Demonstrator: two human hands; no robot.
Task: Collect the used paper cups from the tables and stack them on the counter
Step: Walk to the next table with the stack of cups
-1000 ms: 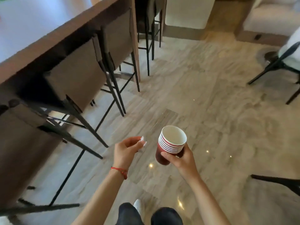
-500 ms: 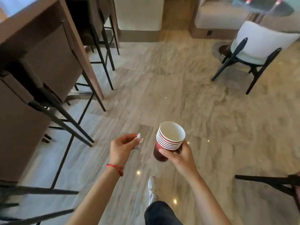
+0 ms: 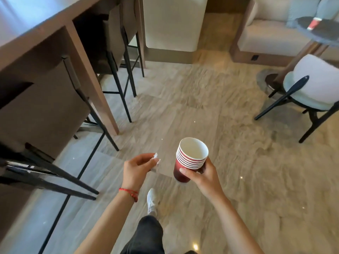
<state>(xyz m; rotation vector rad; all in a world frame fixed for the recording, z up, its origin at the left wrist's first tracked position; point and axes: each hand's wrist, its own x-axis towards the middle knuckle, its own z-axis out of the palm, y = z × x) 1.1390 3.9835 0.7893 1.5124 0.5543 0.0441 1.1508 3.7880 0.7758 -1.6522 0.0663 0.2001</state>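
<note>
My right hand (image 3: 204, 177) grips a stack of several nested red paper cups (image 3: 189, 161) with white insides, held upright above the floor in the middle of the view. My left hand (image 3: 137, 171) hovers just left of the stack with its fingers loosely curled and nothing in them. One more red paper cup (image 3: 314, 23) stands on a small round dark table (image 3: 328, 36) at the far upper right. The wooden counter (image 3: 42, 32) runs along the left side.
Bar stools (image 3: 55, 99) with thin black legs line the counter's side on the left. A white cushioned chair (image 3: 315, 88) with black legs stands at the right, a beige sofa (image 3: 271, 35) behind it. Open marble floor lies ahead, and my foot (image 3: 152, 200) steps forward.
The view has swung right and moved forward: the counter and stools slid left, and the chair, sofa and round table with a cup came into view. Both hands keep the same pose.
</note>
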